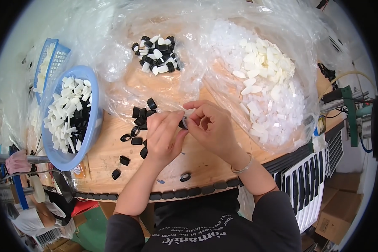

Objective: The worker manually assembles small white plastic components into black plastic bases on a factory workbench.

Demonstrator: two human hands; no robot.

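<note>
Both hands meet over the tabletop (210,166), with a small dark piece (183,122) held between their fingertips. The left hand (165,133) has its grip clamped on that piece, and the right hand (209,128) pinches it from the other side, thumb and forefinger nearly hiding it. If either of the 2 pinches slipped, I'd expect it to drop and get lost among the loose black pieces (136,141) just beside the left hand. 1 black ring (185,177) lies near the front edge, where a stray forearm could knock it off.
</note>
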